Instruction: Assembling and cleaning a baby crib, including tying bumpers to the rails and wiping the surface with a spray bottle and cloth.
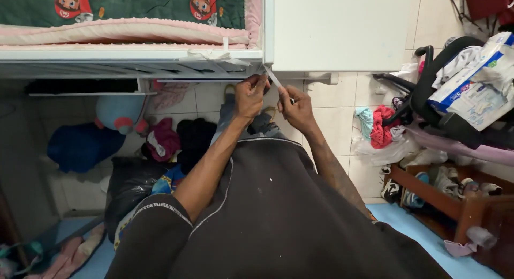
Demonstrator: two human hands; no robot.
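stroller point(455, 70) cut off, fingers point(257, 86) partly hidden

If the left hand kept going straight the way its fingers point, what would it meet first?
The left hand points up the picture, pinching a white ribbon. Straight on, it would probably meet the white crib frame near the corner, where another ribbon is knotted; depth is unclear.

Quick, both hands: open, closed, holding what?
Left hand: closed, fingers pinching the white ribbon tie.
Right hand: closed, gripping the same tie lower down.
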